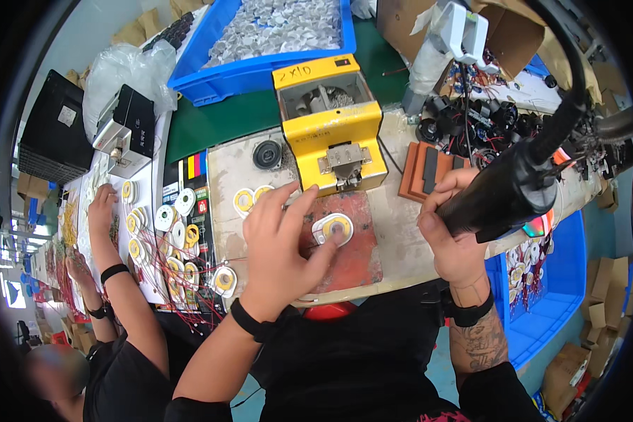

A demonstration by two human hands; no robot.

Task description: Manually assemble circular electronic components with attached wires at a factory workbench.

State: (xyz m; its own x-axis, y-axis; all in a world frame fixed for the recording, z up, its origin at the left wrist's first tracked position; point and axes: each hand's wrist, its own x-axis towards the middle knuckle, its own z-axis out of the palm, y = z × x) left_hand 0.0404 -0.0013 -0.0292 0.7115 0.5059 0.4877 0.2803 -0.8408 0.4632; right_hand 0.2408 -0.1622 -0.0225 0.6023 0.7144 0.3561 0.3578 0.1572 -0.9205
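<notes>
A white round plastic part with a yellow centre ring [323,233] lies on a worn red plate [352,271] at the middle of the bench. My left hand [278,246] is over the plate's left side with fingers spread; its thumb tip overlaps the part. Whether the thumb presses on it, I cannot tell. On the right, my right hand [457,239] is closed around a thick black cylindrical power tool [503,193] with a cable rising from its top. The tool's lower tip is hidden.
Behind the plate stands a yellow screw feeder [330,133]. Brown blocks [413,176] sit to its right, a black round part [266,155] to its left. More wired parts [224,280] lie leftward, near a co-worker's arm [123,281]. Blue bins stand behind [260,70] and lower right [541,323].
</notes>
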